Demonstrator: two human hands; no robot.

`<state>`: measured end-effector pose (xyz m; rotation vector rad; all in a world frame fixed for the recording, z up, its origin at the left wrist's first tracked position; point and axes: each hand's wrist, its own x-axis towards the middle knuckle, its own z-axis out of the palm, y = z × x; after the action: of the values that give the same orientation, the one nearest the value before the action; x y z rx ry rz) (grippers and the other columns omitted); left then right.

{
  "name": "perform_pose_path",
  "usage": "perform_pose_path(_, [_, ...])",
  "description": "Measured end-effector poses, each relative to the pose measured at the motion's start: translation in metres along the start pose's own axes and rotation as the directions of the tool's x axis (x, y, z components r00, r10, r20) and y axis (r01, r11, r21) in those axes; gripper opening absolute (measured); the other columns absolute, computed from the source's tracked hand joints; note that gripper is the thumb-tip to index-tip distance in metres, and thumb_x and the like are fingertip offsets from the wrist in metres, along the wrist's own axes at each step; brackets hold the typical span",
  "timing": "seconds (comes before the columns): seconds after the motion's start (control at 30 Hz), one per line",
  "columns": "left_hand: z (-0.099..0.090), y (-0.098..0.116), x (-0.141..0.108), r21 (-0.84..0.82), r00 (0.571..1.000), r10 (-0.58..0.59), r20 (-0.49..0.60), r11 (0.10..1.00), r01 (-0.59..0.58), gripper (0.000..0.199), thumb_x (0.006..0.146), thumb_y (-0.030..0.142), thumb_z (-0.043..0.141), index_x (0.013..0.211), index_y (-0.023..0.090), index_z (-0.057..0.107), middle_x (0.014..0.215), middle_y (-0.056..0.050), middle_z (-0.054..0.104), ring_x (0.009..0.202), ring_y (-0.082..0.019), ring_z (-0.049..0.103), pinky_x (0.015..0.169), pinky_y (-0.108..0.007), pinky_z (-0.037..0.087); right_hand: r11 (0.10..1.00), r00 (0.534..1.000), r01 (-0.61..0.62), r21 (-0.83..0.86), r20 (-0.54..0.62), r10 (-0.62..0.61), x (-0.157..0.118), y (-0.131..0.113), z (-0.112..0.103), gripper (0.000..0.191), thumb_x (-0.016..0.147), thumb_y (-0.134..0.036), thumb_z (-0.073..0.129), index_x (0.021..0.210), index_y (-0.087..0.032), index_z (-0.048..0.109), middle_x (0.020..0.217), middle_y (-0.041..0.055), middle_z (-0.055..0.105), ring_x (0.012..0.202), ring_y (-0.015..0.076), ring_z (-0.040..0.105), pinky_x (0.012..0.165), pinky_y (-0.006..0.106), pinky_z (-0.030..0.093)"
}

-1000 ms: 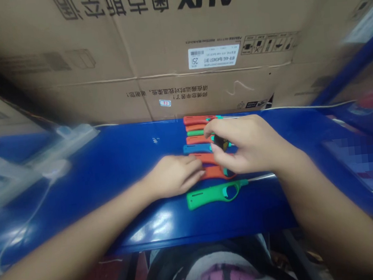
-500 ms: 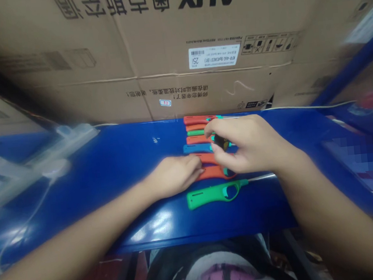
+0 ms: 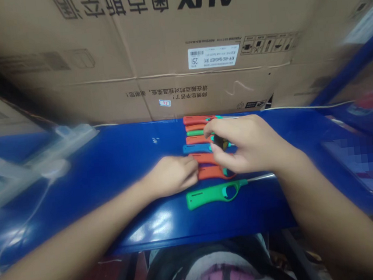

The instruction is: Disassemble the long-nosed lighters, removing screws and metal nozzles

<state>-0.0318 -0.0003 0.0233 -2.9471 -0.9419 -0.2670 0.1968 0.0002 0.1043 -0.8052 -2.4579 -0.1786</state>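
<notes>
Lighters, long-necked, eight visible: laid crosswise in a column on a blue desk (image 3: 134, 140), handle ends to the left. From the far edge towards the person: red lighter (image 3: 196, 120); orange lighter (image 3: 194, 128); green-handled lighter (image 3: 194, 133), only a narrow strip showing; orange-red lighter (image 3: 198, 139); blue lighter (image 3: 195, 148); upper orange lighter (image 3: 206, 158); lower orange lighter (image 3: 211, 172); large green lighter (image 3: 208, 195), nearest the person, apart from both hands, its metal neck pointing right.

Left hand (image 3: 172, 176), one: low over the desk at the handle ends of the upper and lower orange lighters. Fingers (image 3: 192, 168) curled inward, nearly closed, covering the end of the lower one; whether they grip it, cannot tell.

Right hand (image 3: 253, 144), one: over the right-hand part of the column, hiding several necks. Thumb and forefinger bent into a part-open curve, a gap between their tips; a small dark item (image 3: 220, 142) with yellowish marks shows within the curve. Whether it is gripped, cannot tell; remaining fingers hidden.

Cardboard box (image 3: 150, 33), large: upright behind the desk, print upside down, white label (image 3: 213, 57) on its face.

Power strip (image 3: 34, 172), pale, blurred: left side of desk, with white cable (image 3: 26, 226).

Flat object (image 3: 357, 167), partly pixelated: right side of desk
</notes>
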Motion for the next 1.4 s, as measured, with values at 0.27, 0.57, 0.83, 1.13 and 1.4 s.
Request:
perform_pose_path(0.27, [-0.015,-0.027,-0.005,-0.067,0.964,-0.253,-0.079,0.966,0.248,0.025,0.103,0.034,0.039,0.096,0.02,0.058,0.093,-0.004,0.065,0.079,-0.018,0.062,0.066,-0.028,0.043,1.0,1.0,-0.007,-0.007,0.003,0.007,-0.002,-0.001,0.0,0.013,0.083,-0.024,0.052,0.092,-0.021,0.061,0.077,-0.0004,0.069,0.064,0.0151,0.06,0.058,0.028,0.031])
perform_pose_path(0.57, [-0.01,-0.12,-0.033,-0.196,0.751,-0.633,-0.185,0.773,0.603,0.023,0.089,0.038,0.062,0.091,0.02,0.075,0.089,-0.004,0.061,0.075,-0.018,0.055,0.07,-0.029,0.042,1.0,1.0,-0.026,-0.006,0.002,0.026,-0.001,-0.001,0.0,0.014,0.081,-0.022,0.053,0.091,-0.02,0.063,0.074,-0.0018,0.069,0.062,0.0146,0.062,0.058,0.028,0.034])
perform_pose_path(0.83, [0.005,-0.125,-0.032,-0.266,0.757,-0.621,-0.202,0.779,0.568,0.026,0.085,0.044,0.068,0.092,0.022,0.079,0.085,-0.004,0.06,0.072,-0.016,0.054,0.067,-0.029,0.041,0.999,1.0,-0.014,-0.032,-0.006,0.014,-0.001,-0.001,0.0,0.015,0.082,-0.023,0.053,0.091,-0.02,0.064,0.074,-0.0017,0.069,0.062,0.015,0.064,0.057,0.027,0.035])
perform_pose_path(1.13, [-0.022,-0.091,-0.028,-0.263,0.88,-0.38,-0.285,0.914,0.31,0.029,0.091,0.042,0.061,0.08,0.016,0.069,0.073,-0.001,0.059,0.065,-0.013,0.053,0.063,-0.025,0.04,0.99,0.994,-0.039,-0.132,-0.111,0.024,-0.001,0.0,0.004,0.023,0.081,-0.025,0.056,0.102,-0.02,0.064,0.073,-0.0028,0.071,0.058,0.0155,0.063,0.053,0.028,0.036])
perform_pose_path(1.4, [-0.027,-0.012,-0.022,-0.213,0.993,0.122,-0.01,0.97,-0.121,0.044,0.078,0.059,0.069,0.099,0.02,0.066,0.098,-0.005,0.066,0.087,-0.021,0.063,0.073,-0.031,0.046,0.992,0.912,-0.102,-0.078,-0.405,0.062,0.0,-0.007,0.01,0.017,0.092,-0.04,0.062,0.096,-0.023,0.061,0.081,-0.0002,0.071,0.056,0.0108,0.061,0.052,0.025,0.043])
